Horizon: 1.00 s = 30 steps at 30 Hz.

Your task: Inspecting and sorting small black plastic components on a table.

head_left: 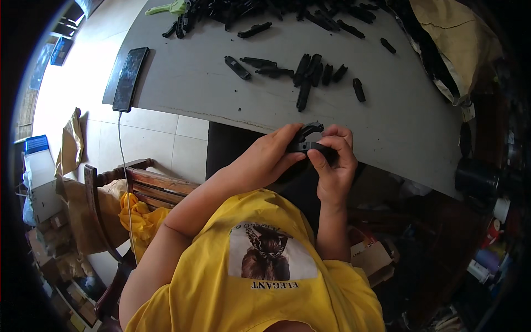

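One black plastic piece with a curved far part (pixel 302 146) is held between the left hand (pixel 271 153) and the right hand (pixel 337 160), about over the near edge of the flat grey surface (pixel 188 72). Its long axis is laid roughly from left to right, so both hands are equally near. The left grip is clamped on its left end, the right grip on its right end. Loose black elongated pieces (pixel 302 95) are scattered farther, beyond both hands.
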Each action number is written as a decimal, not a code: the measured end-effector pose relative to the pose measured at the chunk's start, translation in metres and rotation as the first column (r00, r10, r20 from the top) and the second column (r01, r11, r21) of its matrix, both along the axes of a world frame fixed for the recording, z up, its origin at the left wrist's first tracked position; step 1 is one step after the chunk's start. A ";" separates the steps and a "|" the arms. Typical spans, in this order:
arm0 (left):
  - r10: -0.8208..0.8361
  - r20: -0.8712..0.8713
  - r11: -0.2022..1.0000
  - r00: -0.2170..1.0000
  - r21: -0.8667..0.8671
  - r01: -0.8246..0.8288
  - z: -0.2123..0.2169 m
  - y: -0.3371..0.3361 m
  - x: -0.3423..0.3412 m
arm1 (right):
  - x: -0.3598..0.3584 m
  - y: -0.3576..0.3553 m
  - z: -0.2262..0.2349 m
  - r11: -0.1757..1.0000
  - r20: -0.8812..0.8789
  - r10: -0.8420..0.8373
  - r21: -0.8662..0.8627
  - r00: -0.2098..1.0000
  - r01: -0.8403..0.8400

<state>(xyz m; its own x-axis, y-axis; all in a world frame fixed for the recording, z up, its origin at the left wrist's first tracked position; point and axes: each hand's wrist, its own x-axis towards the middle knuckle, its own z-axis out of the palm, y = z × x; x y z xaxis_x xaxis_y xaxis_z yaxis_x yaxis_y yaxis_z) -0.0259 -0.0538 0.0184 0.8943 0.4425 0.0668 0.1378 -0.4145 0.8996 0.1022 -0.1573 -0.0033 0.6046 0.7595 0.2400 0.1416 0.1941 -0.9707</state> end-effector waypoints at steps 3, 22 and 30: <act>-0.001 -0.019 0.997 1.000 -0.075 -0.001 -0.004 -0.003 -0.001 | 0.002 0.002 -0.005 1.000 0.021 0.027 0.010 0.999 -0.027; 0.263 0.121 0.879 0.957 0.378 -0.289 -0.034 0.060 -0.004 | 0.028 0.015 -0.006 0.974 -0.491 -0.205 -0.021 0.847 0.223; 0.491 -0.029 0.443 0.871 0.869 -0.220 -0.043 0.118 -0.018 | 0.118 0.071 0.001 0.564 0.806 0.242 -0.570 0.541 0.597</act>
<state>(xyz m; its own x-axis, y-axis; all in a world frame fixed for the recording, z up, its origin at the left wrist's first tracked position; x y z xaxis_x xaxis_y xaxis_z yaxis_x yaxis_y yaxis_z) -0.0436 0.0646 -0.0248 0.7107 0.5844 0.3917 0.6065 -0.7911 0.0800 0.2197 -0.0863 -0.0022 0.6382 0.7643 0.0921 0.7676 -0.6226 -0.1520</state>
